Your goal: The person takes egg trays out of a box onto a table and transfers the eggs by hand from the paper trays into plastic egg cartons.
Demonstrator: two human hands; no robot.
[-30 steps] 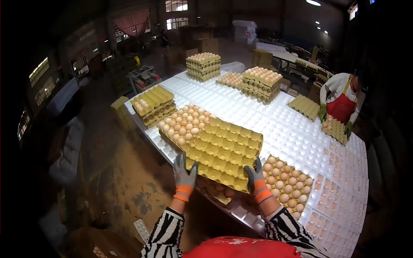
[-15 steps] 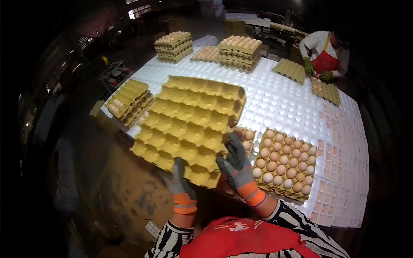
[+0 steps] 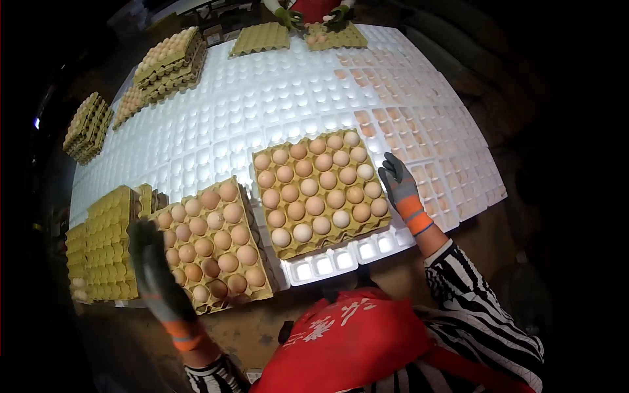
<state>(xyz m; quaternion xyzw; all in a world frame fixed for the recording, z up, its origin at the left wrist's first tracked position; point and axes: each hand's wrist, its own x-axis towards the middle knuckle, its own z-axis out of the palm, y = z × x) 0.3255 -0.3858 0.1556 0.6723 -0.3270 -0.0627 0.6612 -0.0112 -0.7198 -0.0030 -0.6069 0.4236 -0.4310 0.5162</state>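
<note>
While the left side of the white, socketed bench [image 3: 223,111] carries the most trays, its far-left edge holds a tall egg stack [image 3: 88,128] with eggs on top. Near the near-left corner lie yellow empty trays [image 3: 108,242], with a few eggs at their lower left. Just right of them is the gloved left hand [image 3: 157,268], open with its fingers extended and blurred; whether it touches the trays beside it is hard to tell. Further back, a single egg tray [image 3: 130,108] sits next to a second egg stack [image 3: 170,59]. Next along the near edge is the left full tray [image 3: 209,245], its eggs in rows, slanting beside the left hand. An empty far tray [image 3: 260,39] lies by the far edge. Toward the middle of the near edge rests the central full tray [image 3: 321,190], flat and filled with eggs. Behind it, at the far edge, a person [image 3: 314,8] in green gloves has both hands at a partly filled tray [image 3: 337,37]. The gloved right hand [image 3: 398,180] is open, fingers slightly bent and gripping nothing, close beside the central full tray's right side. Rightmost, peach-tinted sockets [image 3: 432,187] run toward the right edge.
</note>
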